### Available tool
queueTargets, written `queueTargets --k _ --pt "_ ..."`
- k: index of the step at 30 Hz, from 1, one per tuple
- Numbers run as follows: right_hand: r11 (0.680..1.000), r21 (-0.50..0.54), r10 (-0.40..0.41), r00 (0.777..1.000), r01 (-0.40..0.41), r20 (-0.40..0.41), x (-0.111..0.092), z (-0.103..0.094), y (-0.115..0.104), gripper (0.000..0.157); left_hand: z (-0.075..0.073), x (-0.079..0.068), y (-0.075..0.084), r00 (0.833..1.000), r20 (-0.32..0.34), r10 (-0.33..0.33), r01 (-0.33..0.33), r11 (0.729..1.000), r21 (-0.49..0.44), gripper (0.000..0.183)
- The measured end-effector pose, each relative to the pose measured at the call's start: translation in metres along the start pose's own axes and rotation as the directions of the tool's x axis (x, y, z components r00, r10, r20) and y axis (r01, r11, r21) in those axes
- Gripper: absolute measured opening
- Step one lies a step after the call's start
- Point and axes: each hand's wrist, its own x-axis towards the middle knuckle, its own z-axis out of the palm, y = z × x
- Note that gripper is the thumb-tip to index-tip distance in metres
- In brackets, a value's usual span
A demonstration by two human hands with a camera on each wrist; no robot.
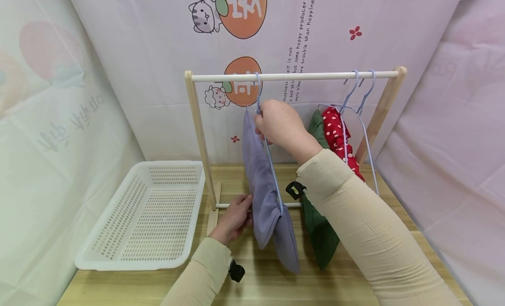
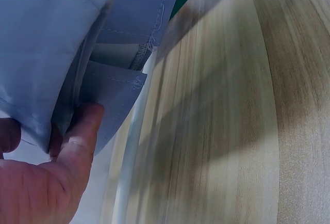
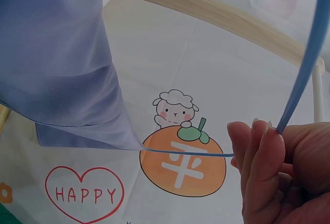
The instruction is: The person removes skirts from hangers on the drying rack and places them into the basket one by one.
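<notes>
A lavender garment [image 1: 258, 174] hangs draped over a light blue hanger [image 1: 273, 170], whose hook sits over the rack's top bar. My right hand [image 1: 280, 124] grips this hanger just below the hook; in the right wrist view the fingers [image 3: 263, 167] curl round the blue wire. Lower down, my left hand [image 1: 236, 216] pinches the garment's left edge. The left wrist view shows the left hand [image 2: 56, 177] with thumb and fingers at a fold of the cloth [image 2: 46, 53], close to stitched hems. Part of the fingers is hidden by the fabric.
The wooden rack [image 1: 203, 139] stands on a wood-grain table [image 1: 252, 288]. To its right hang a green garment [image 1: 319, 231] and a red polka-dot garment [image 1: 335, 130], near another blue hanger [image 1: 368, 139]. A white plastic basket [image 1: 136, 264] lies at left. Printed cloth walls enclose the table.
</notes>
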Motion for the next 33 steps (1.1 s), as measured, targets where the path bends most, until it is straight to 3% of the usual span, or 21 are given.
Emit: queueTargets --k 5,13,33 --pt "1.000 0.006 -0.002 1.000 0.002 0.002 0.0004 0.0000 0.0007 0.021 -0.0006 0.0005 0.0001 1.000 0.010 0.012 -0.012 1.000 -0.001 0.034" --pt "1.000 0.016 -0.004 1.000 0.004 0.004 0.0013 0.0007 0.0015 0.022 -0.0020 -0.0011 -0.0014 0.998 -0.069 0.003 -0.003 1.000 -0.002 0.038" --pt "1.000 0.011 -0.004 1.000 0.004 0.001 0.0015 0.0009 0.0021 0.021 -0.0054 -0.0012 -0.0028 0.989 -0.150 -0.014 0.009 0.999 -0.034 0.038"
